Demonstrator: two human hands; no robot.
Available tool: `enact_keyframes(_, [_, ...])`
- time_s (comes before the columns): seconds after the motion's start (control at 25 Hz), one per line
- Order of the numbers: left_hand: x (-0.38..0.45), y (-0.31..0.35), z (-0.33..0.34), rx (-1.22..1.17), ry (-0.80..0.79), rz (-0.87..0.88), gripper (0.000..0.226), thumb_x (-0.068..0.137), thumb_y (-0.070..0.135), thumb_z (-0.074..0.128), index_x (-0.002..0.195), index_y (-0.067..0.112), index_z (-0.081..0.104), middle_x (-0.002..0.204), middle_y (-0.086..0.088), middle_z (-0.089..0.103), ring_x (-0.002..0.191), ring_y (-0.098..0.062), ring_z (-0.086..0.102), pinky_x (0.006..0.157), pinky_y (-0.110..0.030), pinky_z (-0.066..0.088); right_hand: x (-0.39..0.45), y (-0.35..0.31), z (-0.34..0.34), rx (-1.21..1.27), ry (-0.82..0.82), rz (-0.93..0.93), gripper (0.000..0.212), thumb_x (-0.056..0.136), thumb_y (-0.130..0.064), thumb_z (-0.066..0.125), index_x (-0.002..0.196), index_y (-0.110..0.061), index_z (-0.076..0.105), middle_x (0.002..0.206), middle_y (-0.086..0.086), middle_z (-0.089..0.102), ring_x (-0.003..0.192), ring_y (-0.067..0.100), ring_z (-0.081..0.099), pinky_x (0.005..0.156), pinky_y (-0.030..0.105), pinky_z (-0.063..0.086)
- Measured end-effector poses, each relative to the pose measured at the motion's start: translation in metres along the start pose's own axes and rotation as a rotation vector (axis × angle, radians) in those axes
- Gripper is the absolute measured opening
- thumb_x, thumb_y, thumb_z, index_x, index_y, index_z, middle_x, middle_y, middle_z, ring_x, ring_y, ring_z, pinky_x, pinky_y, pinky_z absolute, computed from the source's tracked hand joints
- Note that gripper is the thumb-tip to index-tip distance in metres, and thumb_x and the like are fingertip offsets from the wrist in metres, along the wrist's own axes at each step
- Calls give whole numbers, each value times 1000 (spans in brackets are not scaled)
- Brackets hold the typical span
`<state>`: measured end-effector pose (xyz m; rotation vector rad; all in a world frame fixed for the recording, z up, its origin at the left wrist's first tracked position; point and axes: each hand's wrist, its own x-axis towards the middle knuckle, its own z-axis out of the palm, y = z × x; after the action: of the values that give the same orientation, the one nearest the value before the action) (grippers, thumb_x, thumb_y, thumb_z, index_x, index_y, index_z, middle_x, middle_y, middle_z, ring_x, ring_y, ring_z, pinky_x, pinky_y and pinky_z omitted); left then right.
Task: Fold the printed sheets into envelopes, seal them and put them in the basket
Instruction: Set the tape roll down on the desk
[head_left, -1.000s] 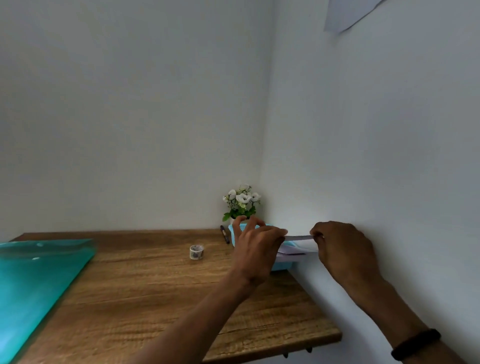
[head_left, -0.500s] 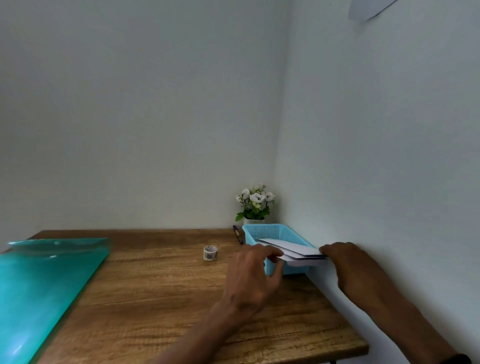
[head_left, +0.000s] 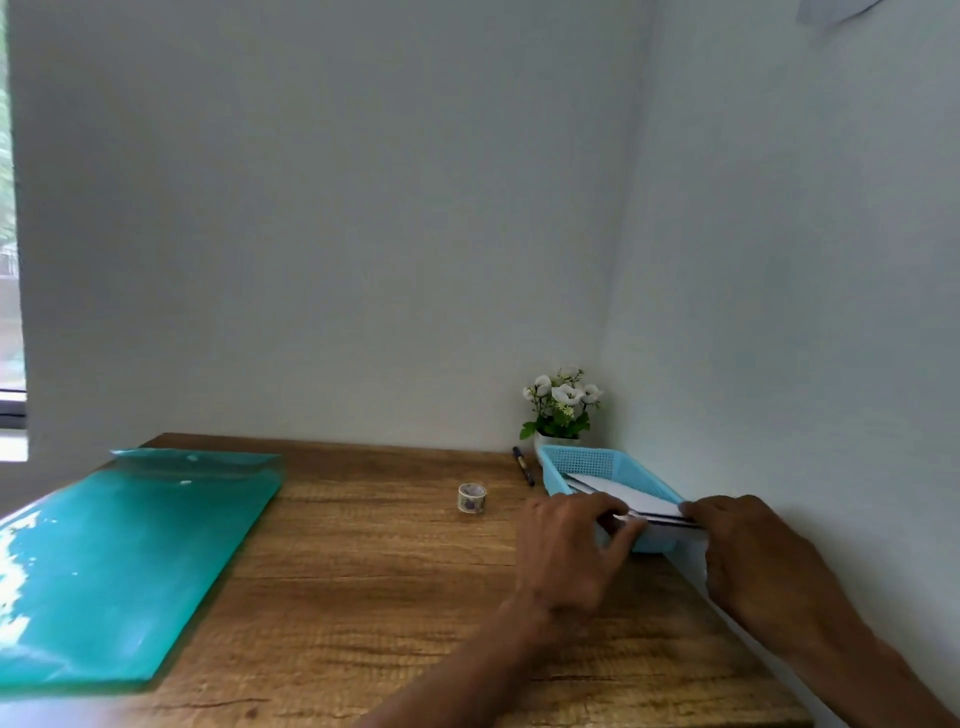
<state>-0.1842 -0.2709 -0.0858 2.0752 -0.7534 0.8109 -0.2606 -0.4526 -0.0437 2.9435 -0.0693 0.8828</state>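
Observation:
A light blue mesh basket (head_left: 587, 460) stands on the wooden desk (head_left: 363, 571) in the far right corner against the wall. White folded envelopes (head_left: 623, 496) lie in it, slanting up over its near edge. My left hand (head_left: 569, 545) is at the basket's near left corner, its fingertips on the near end of the envelopes. At the near right corner my right hand (head_left: 753, 551) has its fingers curled over the same end of the stack. Whether either hand pinches the paper is hidden.
A roll of patterned tape (head_left: 471, 498) stands left of the basket. A dark pen (head_left: 523, 465) lies beside the basket's left wall. Behind the basket is a small pot of white flowers (head_left: 561, 410). A teal plastic folder (head_left: 119, 561) covers the desk's left side.
Both hands lowered the envelope from above the basket into it. They now sit at the basket's near edge. The view has shifted left, so the basket appears further right.

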Motion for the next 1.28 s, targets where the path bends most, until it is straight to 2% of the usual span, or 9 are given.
enact_keyframes(0.12, [3,-17,-16,-38,51,-116,48,95,70,52,115,32,75,106,13,78,91,0,69,85,-30,63,-6,-33,-2,110,208,-98,54,61,1,94,111,-6,76,105,14,76,94,34,74,71,45,65])
enact_keyframes(0.2, [3,-38,-31,94,26,-204,38,96,57,60,123,31,68,117,7,74,105,-6,66,96,-37,59,-7,-70,3,250,112,-202,40,77,-3,85,115,-10,74,112,10,75,101,26,72,87,34,61])
enact_keyframes(0.28, [0,-62,-45,256,-75,-406,57,93,55,63,141,28,49,140,-4,58,132,-23,51,112,-47,45,-5,-104,26,408,-101,-175,30,97,-22,68,127,-22,68,128,-1,68,112,12,64,97,20,49])
enact_keyframes(0.4, [3,-96,-55,300,-166,-592,78,92,55,68,152,20,34,154,-12,46,144,-32,41,118,-48,37,17,-140,63,477,-250,-112,37,106,-38,49,141,-29,55,145,-3,57,127,11,54,109,27,42])
enact_keyframes(0.48, [12,-114,-52,277,-156,-584,64,95,50,68,146,20,45,147,-8,56,136,-28,50,115,-44,43,42,-154,82,496,-264,-15,43,107,-33,48,148,-24,47,151,1,52,137,16,49,114,29,37])
enact_keyframes(0.68, [52,-145,-33,286,-108,-528,32,97,41,68,124,26,71,121,0,75,112,-21,68,94,-38,56,89,-175,115,436,-263,30,19,103,-18,47,94,-24,62,115,5,68,108,22,62,109,39,47])
enact_keyframes(0.8, [82,-173,-12,274,-124,-503,34,95,45,70,122,25,72,121,-1,75,112,-22,69,92,-35,56,113,-173,136,366,-266,72,33,104,-22,42,131,-16,61,148,19,51,141,36,42,124,48,25])
enact_keyframes(0.92, [111,-196,10,209,-157,-499,37,94,44,72,125,24,69,126,-3,73,115,-24,67,94,-35,54,133,-172,149,341,-245,33,52,101,-23,41,153,-15,41,162,15,34,148,36,31,125,45,20])
enact_keyframes(1.28, [141,-212,33,19,-211,-555,56,94,21,72,146,19,50,127,-16,69,122,-32,63,105,-40,52,158,-161,180,271,-247,28,57,103,-25,42,158,-10,33,163,15,33,150,33,32,126,45,22])
